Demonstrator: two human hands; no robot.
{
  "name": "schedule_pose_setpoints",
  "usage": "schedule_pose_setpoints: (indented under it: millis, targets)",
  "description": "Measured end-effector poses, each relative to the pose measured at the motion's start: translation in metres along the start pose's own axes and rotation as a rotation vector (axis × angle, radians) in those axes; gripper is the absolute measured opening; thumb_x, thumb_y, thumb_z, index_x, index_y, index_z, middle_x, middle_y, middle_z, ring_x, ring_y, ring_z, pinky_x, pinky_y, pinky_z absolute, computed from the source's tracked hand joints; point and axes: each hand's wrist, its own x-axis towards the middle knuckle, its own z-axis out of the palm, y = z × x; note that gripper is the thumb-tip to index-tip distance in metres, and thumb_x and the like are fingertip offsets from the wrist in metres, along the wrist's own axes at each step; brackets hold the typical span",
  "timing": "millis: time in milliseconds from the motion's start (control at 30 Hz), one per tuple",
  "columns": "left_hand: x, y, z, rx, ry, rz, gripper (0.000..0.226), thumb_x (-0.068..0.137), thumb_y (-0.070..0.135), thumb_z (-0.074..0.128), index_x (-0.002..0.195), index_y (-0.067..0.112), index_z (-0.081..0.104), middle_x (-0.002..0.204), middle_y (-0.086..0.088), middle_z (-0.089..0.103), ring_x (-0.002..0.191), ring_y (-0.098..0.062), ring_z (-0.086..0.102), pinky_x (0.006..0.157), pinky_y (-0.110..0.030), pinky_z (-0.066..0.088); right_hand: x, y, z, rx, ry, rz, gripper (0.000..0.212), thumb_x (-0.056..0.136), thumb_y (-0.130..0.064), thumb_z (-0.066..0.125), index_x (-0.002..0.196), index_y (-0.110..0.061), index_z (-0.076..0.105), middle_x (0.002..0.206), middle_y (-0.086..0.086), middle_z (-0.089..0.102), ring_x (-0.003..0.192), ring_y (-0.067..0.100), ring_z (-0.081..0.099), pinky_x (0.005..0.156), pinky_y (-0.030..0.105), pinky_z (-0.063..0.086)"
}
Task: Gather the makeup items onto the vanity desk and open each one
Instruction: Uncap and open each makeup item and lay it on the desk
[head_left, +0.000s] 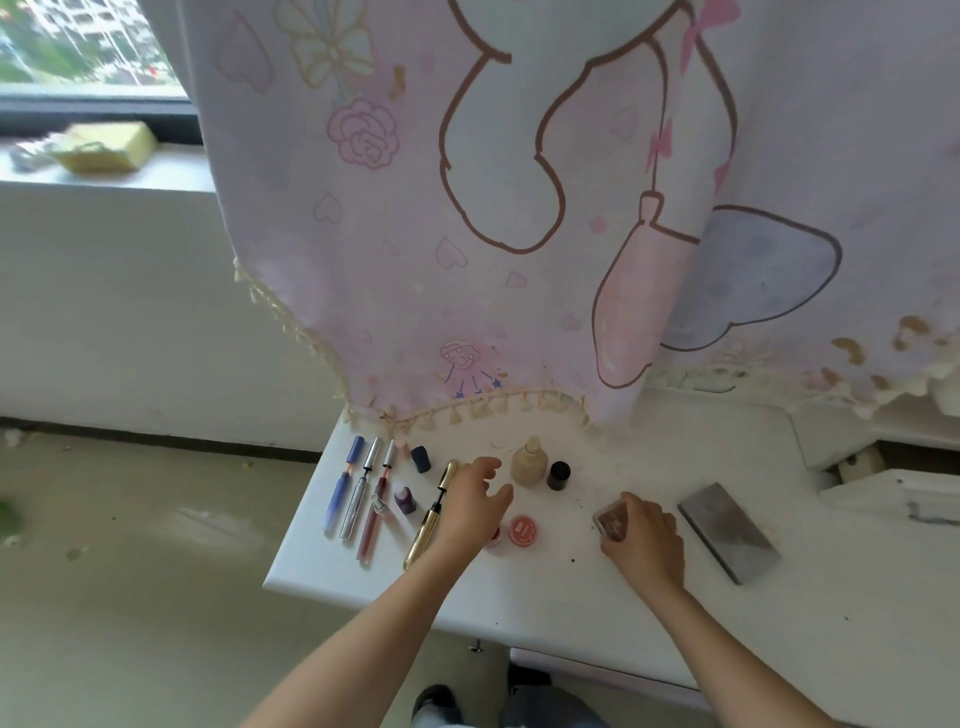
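Observation:
On the white vanity desk (571, 597) lie several opened makeup items: a blue tube (337, 499), a silver tube (356, 506), a red gloss tube (371, 512), a small dark bottle (405, 500) with its blue cap (421, 459) apart, and a gold mascara (428, 525). A beige bottle (529, 462) stands beside its black cap (558, 475). A red round lid (523, 531) lies by a small jar mostly hidden under my left hand (475, 506), whose fingers are spread. My right hand (644, 535) grips a small reddish compact (613, 519) against the desk.
A grey flat palette (730, 532) lies closed to the right. A pink cartoon-printed cloth (519, 208) hangs over the desk's back. The desk's left edge drops to the floor. A yellow sponge (106, 148) sits on the windowsill.

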Motion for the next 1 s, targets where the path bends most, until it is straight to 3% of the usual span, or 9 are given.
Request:
schedule_pose_setpoints:
  millis: [133,267,333,500,600,767,900,1000]
  targets:
    - [-0.007,0.007,-0.010,-0.014,-0.039,0.078,0.031,0.088,0.014,0.055,0.119,0.010,0.056,0.107,-0.004,0.058,0.092,-0.012,0.053,0.086,-0.027,0.045,-0.011,-0.016,-0.033,0.140,0.083,-0.179,0.066,0.076,-0.023,0.067,0.136,-0.017,0.039,0.133,0.006,0.048,0.122,0.026,0.040,0.098,0.034,0.038]
    - [-0.017,0.020,-0.023,-0.084,-0.158,0.212,0.026,0.086,0.020,0.059,0.111,0.017,0.060,0.102,0.008,0.056,0.085,-0.005,0.053,0.072,-0.012,0.043,-0.028,-0.043,-0.081,0.257,0.025,-0.400,0.066,0.071,-0.017,0.071,0.131,-0.022,0.043,0.122,-0.001,0.050,0.117,0.018,0.043,0.093,0.022,0.039]
    - [-0.020,0.026,-0.032,-0.119,-0.236,0.266,0.036,0.082,0.018,0.064,0.117,0.020,0.056,0.109,0.010,0.055,0.088,0.000,0.053,0.071,-0.008,0.043,-0.041,-0.057,-0.103,0.255,-0.032,-0.478,0.062,0.070,-0.018,0.071,0.122,-0.035,0.042,0.115,-0.006,0.049,0.112,0.012,0.046,0.082,0.008,0.037]
    - [-0.033,0.041,-0.064,-0.175,-0.329,0.387,0.066,0.074,0.015,0.074,0.131,0.024,0.043,0.113,0.018,0.051,0.096,0.000,0.052,0.075,-0.007,0.043,-0.074,-0.086,-0.137,0.243,-0.104,-0.598,0.058,0.069,-0.018,0.073,0.098,-0.049,0.033,0.112,-0.014,0.050,0.102,-0.001,0.050,0.076,-0.004,0.037]
    - [-0.043,0.046,-0.080,-0.178,-0.319,0.447,0.075,0.071,0.014,0.077,0.134,0.024,0.039,0.111,0.024,0.048,0.095,0.001,0.052,0.077,-0.009,0.043,-0.089,-0.098,-0.143,0.230,-0.140,-0.649,0.054,0.071,-0.017,0.073,0.093,-0.047,0.035,0.105,-0.025,0.048,0.098,-0.010,0.049,0.075,-0.003,0.038]
    - [-0.056,0.042,-0.096,-0.204,-0.298,0.473,0.077,0.068,0.011,0.079,0.134,0.019,0.041,0.109,0.024,0.050,0.091,0.003,0.054,0.082,-0.016,0.045,-0.103,-0.114,-0.143,0.221,-0.152,-0.715,0.050,0.071,-0.015,0.073,0.091,-0.044,0.037,0.103,-0.029,0.047,0.097,-0.016,0.046,0.077,-0.004,0.037]
    - [-0.062,0.034,-0.103,-0.314,-0.249,0.439,0.077,0.058,0.018,0.079,0.129,0.013,0.048,0.109,0.007,0.060,0.092,-0.003,0.059,0.088,-0.026,0.049,-0.106,-0.120,-0.139,0.259,-0.152,-0.734,0.050,0.071,-0.018,0.075,0.093,-0.045,0.039,0.108,-0.027,0.049,0.107,-0.012,0.046,0.087,0.001,0.035]
    - [-0.063,0.027,-0.108,-0.427,-0.243,0.392,0.068,0.062,0.001,0.080,0.122,0.014,0.051,0.104,-0.003,0.064,0.084,-0.003,0.064,0.080,-0.020,0.051,-0.106,-0.120,-0.135,0.344,-0.170,-0.714,0.048,0.072,-0.016,0.075,0.095,-0.042,0.042,0.116,-0.019,0.053,0.113,-0.005,0.049,0.092,0.009,0.036]
